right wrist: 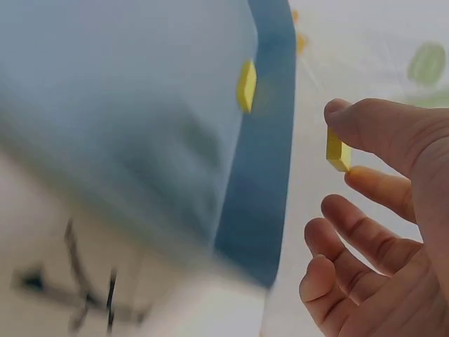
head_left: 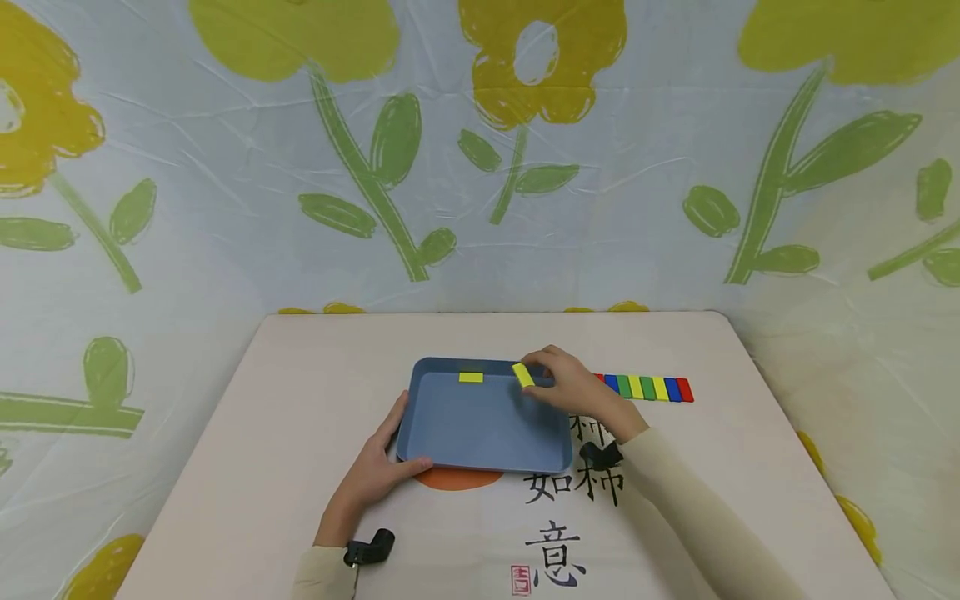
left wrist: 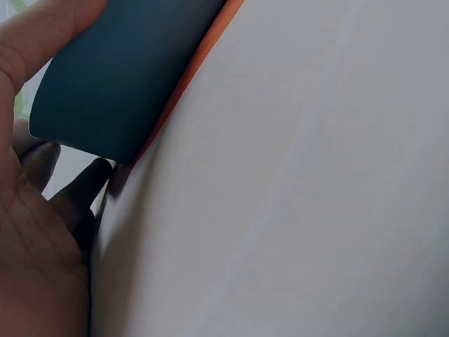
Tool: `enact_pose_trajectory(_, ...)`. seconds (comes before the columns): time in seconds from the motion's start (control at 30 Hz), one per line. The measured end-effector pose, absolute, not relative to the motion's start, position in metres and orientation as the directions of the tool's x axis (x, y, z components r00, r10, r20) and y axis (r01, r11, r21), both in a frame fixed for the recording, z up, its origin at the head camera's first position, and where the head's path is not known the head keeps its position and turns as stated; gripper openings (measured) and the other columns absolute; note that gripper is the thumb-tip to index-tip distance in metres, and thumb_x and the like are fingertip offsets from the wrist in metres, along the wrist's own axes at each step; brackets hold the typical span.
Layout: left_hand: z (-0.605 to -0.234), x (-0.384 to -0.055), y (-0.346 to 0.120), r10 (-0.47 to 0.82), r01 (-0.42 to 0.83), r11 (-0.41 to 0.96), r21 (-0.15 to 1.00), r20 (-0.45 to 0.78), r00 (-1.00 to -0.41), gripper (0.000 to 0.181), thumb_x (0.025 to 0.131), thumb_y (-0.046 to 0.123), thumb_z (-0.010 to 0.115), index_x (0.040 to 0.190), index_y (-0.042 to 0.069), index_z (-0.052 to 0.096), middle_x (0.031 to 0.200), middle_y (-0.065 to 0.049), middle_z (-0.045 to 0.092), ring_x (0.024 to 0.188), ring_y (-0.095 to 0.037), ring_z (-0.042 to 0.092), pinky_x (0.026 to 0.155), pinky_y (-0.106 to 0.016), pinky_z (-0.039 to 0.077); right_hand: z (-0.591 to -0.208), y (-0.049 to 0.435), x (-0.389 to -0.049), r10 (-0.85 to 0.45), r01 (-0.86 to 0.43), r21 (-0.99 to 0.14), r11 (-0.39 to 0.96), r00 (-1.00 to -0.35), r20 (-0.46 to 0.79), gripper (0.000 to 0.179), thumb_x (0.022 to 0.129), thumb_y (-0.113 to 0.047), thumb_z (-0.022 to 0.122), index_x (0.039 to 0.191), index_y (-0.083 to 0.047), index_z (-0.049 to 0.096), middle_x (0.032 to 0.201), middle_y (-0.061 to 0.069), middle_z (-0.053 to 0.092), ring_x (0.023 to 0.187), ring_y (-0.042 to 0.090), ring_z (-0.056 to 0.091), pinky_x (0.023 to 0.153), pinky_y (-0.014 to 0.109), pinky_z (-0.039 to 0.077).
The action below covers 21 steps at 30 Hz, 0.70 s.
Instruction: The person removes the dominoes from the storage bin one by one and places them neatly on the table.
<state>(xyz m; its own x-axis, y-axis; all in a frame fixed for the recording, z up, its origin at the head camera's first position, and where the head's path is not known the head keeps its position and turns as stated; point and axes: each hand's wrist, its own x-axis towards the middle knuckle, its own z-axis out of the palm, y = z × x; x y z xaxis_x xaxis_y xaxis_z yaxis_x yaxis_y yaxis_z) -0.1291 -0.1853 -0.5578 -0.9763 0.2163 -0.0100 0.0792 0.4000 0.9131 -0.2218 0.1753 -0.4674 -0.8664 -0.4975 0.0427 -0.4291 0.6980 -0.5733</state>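
Observation:
A blue-grey rectangular tray [head_left: 480,429] lies on the table. My left hand [head_left: 375,467] holds its near left corner, thumb on the near rim and fingers along the left side. In the left wrist view the tray's wall [left wrist: 126,77] stands between thumb and fingers. One yellow block [head_left: 471,377] sits inside against the far wall. Over the tray's far right part, my right hand [head_left: 566,385] pinches a second yellow block [head_left: 522,375] between thumb and index finger. In the right wrist view that block [right wrist: 337,150] is tilted and clear of the tray.
Right of the tray runs a row of red, blue, green and yellow blocks [head_left: 647,388], partly behind my right hand. The table cloth [head_left: 465,542] bears black characters and an orange shape by the tray's near edge. A flowered curtain [head_left: 600,242] hangs behind.

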Motion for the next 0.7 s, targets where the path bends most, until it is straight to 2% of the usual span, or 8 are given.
enact_pose_trajectory(0.13, -0.557, -0.129, -0.185, 0.222, 0.081, 0.395, 0.915, -0.010, -0.975, 0.113, 0.081, 0.031, 0.089, 0.166, 0.037, 0.014, 0.173, 0.008, 0.013, 0.161, -0.025, 0.011, 0.126, -0.062, 0.017, -0.468, 0.210, -0.217, -0.450, -0.407, -0.578, 0.707, -0.890, 0.075, 0.050, 0.093, -0.021, 0.078, 0.136, -0.002, 0.062, 0.128, 0.018, 0.061, 0.101, 0.033, 0.062, 0.074, 0.037, 0.053)
enact_pose_trajectory(0.3, -0.556, -0.128, -0.185, 0.217, 0.075, 0.401, 0.913, -0.015, -0.976, 0.113, 0.081, 0.032, 0.089, 0.165, 0.039, 0.014, 0.173, 0.007, 0.014, 0.160, -0.026, 0.012, 0.126, -0.062, 0.017, -0.471, 0.250, -0.213, -0.364, -0.341, -0.564, 0.752, -0.928, 0.076, 0.051, 0.092, -0.020, 0.079, 0.136, 0.000, 0.062, 0.129, 0.021, 0.060, 0.104, 0.036, 0.062, 0.074, 0.036, 0.055)
enact_pose_trajectory(0.43, -0.556, -0.128, -0.185, 0.214, 0.072, 0.395, 0.916, -0.015, -0.977, 0.113, 0.081, 0.031, 0.089, 0.165, 0.039, 0.015, 0.173, 0.007, 0.014, 0.160, -0.025, 0.012, 0.126, -0.062, 0.016, -0.473, 0.280, -0.212, -0.289, -0.260, -0.553, 0.792, -0.957, 0.035, 0.051, 0.092, -0.023, 0.078, 0.136, -0.002, 0.062, 0.132, 0.023, 0.059, 0.110, 0.039, 0.061, 0.080, 0.045, 0.058)
enact_pose_trajectory(0.57, -0.556, -0.128, -0.184, 0.216, 0.073, 0.392, 0.917, -0.015, -0.976, 0.113, 0.081, 0.031, 0.089, 0.166, 0.037, 0.015, 0.173, 0.008, 0.014, 0.160, -0.025, 0.011, 0.126, -0.063, 0.016, -0.474, 0.309, -0.210, -0.242, -0.209, -0.539, 0.816, -0.970, 0.010, 0.050, 0.094, -0.024, 0.076, 0.136, 0.000, 0.062, 0.135, 0.027, 0.057, 0.115, 0.044, 0.060, 0.088, 0.057, 0.056)
enact_pose_trajectory(0.7, -0.556, -0.128, -0.185, 0.214, 0.069, 0.390, 0.918, -0.017, -0.977, 0.113, 0.081, 0.031, 0.089, 0.166, 0.038, 0.015, 0.173, 0.008, 0.014, 0.160, -0.024, 0.011, 0.126, -0.062, 0.016, -0.475, 0.335, -0.208, -0.212, -0.178, -0.522, 0.834, -0.977, -0.005, 0.051, 0.094, -0.024, 0.076, 0.135, 0.002, 0.061, 0.134, 0.030, 0.056, 0.115, 0.046, 0.059, 0.091, 0.061, 0.054)
